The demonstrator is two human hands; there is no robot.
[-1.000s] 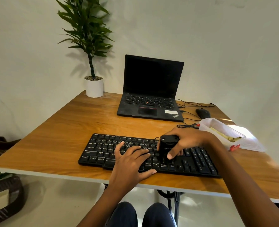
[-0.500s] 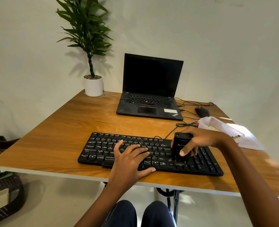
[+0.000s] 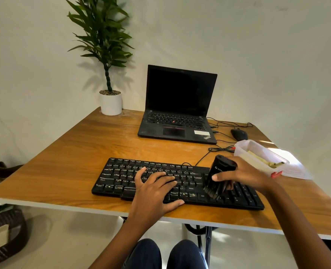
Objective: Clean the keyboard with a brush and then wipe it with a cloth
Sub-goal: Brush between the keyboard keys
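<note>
Brush [image 3: 221, 167] moved right on keyboard [image 3: 118, 181], tilted, right hand [image 3: 246, 175] gripping it, left hand [image 3: 153, 193] flat

My table [image 3: 67, 156] looks like smooth, faintly shiny wood grain. My keyboard [image 3: 120, 177] is matt black plastic, my brush [image 3: 220, 171] has a glossier black plastic casing, and the box [image 3: 257, 150] at the right edge is translucent plastic.

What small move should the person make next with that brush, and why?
Probably sweep the brush a little to the right along the keyboard. The right hand grips it bristles down on keys near the right end, more keys lie beyond it, and the left hand rests flat on the keyboard, apparently steadying it.
</note>
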